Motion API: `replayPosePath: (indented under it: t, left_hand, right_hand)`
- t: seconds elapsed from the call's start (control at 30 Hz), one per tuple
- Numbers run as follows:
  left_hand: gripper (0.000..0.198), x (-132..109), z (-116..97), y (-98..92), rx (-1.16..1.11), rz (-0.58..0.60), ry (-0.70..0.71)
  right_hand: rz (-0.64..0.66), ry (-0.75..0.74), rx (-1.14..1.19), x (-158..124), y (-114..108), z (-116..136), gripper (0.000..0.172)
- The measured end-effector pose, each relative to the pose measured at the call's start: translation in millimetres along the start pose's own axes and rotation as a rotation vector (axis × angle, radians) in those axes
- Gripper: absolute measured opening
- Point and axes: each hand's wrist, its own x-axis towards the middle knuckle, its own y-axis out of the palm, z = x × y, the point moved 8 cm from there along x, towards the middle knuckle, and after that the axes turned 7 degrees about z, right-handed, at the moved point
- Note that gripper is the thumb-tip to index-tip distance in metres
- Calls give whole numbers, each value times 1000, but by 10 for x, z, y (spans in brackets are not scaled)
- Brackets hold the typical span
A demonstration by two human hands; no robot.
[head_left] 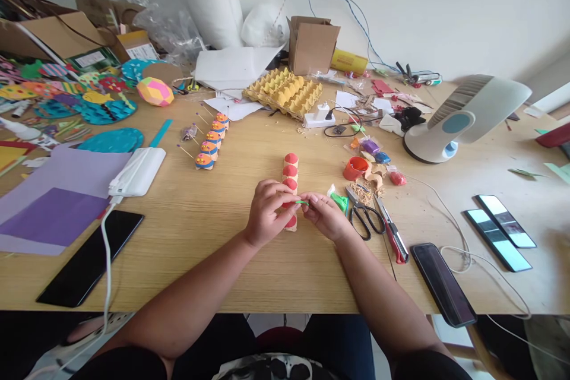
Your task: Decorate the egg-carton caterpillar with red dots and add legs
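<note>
My left hand (269,214) and my right hand (324,214) meet over the table, their fingertips pinching a thin strip of green modelling clay (303,202). Beneath them lies a row of egg-carton cups (290,171) topped with red, partly hidden by my fingers. An opened packet of bright green clay (340,202) is just right of my right hand. Farther left stands a finished-looking caterpillar (211,143) of orange and blue cups, with pins sticking out.
Black-handled scissors (366,218) and a red utility knife (392,230) lie at the right, near an orange-red tape roll (355,168). A white fan (458,122), phones (443,282), a power bank (137,172) and yellow egg trays (285,92) surround the work spot.
</note>
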Motion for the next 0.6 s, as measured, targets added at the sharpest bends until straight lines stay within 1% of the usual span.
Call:
replayPosePath:
  t: [0.17, 0.27, 0.37, 0.6]
  left_hand:
    - [6, 3, 90, -35, -56, -55, -61]
    - [4, -1, 121, -20, -72, -53, -72]
    - [3, -4, 132, -5, -80, -46, -82]
    - [22, -12, 150, 48, -74, 12, -105]
  right_hand:
    - [-11, 6, -13, 1, 9, 9, 34]
    - [-57, -16, -63, 0, -9, 24, 32]
    - [-107, -46, -118, -6, -41, 55, 33]
    - [-190, -125, -200, -13, -124, 132, 38]
